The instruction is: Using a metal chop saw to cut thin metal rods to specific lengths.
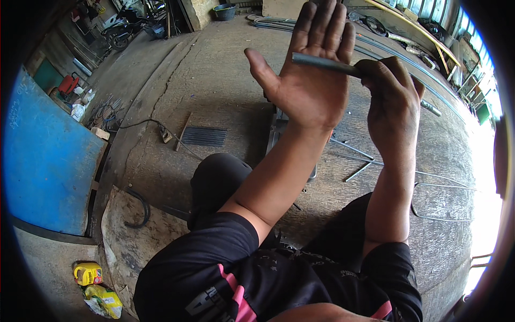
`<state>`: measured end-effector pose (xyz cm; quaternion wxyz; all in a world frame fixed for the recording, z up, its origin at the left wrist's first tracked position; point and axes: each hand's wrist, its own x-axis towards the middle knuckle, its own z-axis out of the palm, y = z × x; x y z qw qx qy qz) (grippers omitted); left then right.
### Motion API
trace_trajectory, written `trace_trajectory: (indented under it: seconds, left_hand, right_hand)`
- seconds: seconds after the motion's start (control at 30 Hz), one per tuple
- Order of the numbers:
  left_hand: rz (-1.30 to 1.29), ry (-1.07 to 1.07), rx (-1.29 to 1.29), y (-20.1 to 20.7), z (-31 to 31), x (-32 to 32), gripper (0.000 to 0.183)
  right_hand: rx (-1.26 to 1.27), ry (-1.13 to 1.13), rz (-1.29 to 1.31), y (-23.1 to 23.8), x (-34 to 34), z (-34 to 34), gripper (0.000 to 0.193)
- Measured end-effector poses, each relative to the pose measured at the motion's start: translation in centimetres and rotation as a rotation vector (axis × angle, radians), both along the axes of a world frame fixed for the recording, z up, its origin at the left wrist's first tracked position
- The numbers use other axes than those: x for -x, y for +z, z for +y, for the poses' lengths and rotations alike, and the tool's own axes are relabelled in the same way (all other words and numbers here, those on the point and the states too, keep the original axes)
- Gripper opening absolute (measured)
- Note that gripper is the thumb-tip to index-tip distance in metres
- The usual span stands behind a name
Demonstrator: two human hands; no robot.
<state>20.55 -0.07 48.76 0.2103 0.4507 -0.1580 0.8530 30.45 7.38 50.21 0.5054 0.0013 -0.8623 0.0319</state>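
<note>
My left hand [316,80] is raised with its palm showing, fingers stretched out and thumb spread, holding nothing. My right hand [394,96] is closed round a dark metal rod [324,63]. The rod's free end crosses in front of my left palm; whether it touches the skin I cannot tell. On the other side of my right hand a shiny metal end [431,108] shows, perhaps part of the same rod. Both palms and fingers look blackened. Beneath my forearms, a dark metal frame or tool [276,129] on the floor is mostly hidden.
Several dark bars [204,136] lie side by side on the floor, near a corded tool [165,134]. Thin metal rods [358,170] lie beyond my right knee. A blue panel [48,161] stands at left, with a yellow container [88,273] below. Long pipes [375,51] lie at the back.
</note>
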Motion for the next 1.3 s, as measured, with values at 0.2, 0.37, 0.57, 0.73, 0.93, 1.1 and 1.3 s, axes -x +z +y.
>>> trace_trajectory:
  seconds: [0.2,0.37,0.57,0.73,0.93,1.1,1.3]
  left_hand:
    - [0.060,-0.026,-0.050,0.1,-0.2,0.5,0.093]
    - [-0.170,0.127,0.066,-0.4,-1.4,3.0,0.082]
    - [-0.153,0.326,0.104,-2.3,-2.8,7.0,0.096]
    - [-0.156,0.289,0.086,-1.7,-1.8,4.7,0.097]
    - [-0.186,0.280,0.111,0.1,-2.3,0.7,0.088]
    - [-0.082,0.266,0.054,0.0,-2.8,0.6,0.088]
    - [-0.083,0.260,0.050,-0.1,-3.1,0.9,0.088]
  right_hand:
    - [-0.005,-0.011,-0.045,0.1,0.0,0.0,0.013]
    - [0.202,0.081,0.237,-0.1,-0.2,5.1,0.010]
    - [1.044,0.478,0.508,0.7,-2.6,8.4,0.024]
    - [1.372,1.122,0.427,-0.9,-1.3,7.3,0.019]
    - [1.536,1.178,0.326,-1.8,0.6,3.5,0.016]
    - [1.569,1.187,0.309,-2.0,0.9,2.9,0.017]
    - [1.577,1.175,0.306,-2.1,1.3,2.6,0.015]
